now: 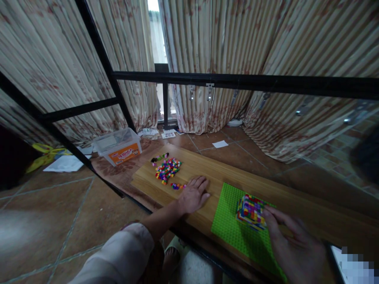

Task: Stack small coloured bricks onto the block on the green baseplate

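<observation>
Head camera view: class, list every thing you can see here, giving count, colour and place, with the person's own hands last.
wooden board: one, light brown, across the middle.
baseplate: one, bright green, on the board's right part.
brick block: one, multicoloured, on the baseplate.
loose bricks: one pile, mixed colours, on the board's left end.
plastic box: one, clear with an orange label, beyond the board's left end.
paper sheet: one, white, on the floor near the curtains.
curtains: several, beige with reddish pattern, at the back.
frame bars: several, black, before the curtains.
floor: brown tiles, left.
left hand: flat on the board.
right hand: fingertips touching the brick block.
</observation>
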The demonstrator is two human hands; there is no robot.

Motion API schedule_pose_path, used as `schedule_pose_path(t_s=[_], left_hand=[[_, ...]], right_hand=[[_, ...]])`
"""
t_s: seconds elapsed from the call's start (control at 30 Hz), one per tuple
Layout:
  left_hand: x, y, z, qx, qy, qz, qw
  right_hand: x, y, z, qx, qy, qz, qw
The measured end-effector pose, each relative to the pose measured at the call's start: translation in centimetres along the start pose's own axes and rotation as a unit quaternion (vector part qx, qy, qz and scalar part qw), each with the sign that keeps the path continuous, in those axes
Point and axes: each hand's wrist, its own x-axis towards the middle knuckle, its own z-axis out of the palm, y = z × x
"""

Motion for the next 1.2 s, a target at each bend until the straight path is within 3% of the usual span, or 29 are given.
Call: schedule_pose_path(t_s=[0.3, 0.6, 0.8, 0.9, 1.07, 1.2], left_hand=[[1.2, -8.0, -2.7, 0.032, -0.004, -0.029, 0.999], [1.0, -12.2, -3.9, 0.009, -0.013, -0.03, 0.999], [0.8, -12.6, -4.4, 0.013, -0.007, -0.066, 0.998], [1.2, -11.5, -4.4, 0.003, -0.004, -0.041, 0.999], [3.4, -9.4, -2.5, 0.0, -0.001, -0.02, 1.0], [4.8, -9.4, -0.8, 0.014, 0.008, -0.046, 0.999]], right_hand=[[-0.3, 0.8, -0.6, -0.001, -0.01, -0.001, 1.0], [-0.2, 1.5, -0.3, -0.024, -0.029, -0.008, 0.999], [-0.2, 1.1, 0.0, -0.006, -0.032, -0.011, 0.999], [-0.2, 0.8, 0.4, -0.016, -0.03, -0.009, 0.999], [-0.3, 0.5, 1.1, -0.018, -0.043, -0.013, 0.999], [-0.3, 0.0, 1.3, -0.013, -0.053, -0.013, 0.998]])
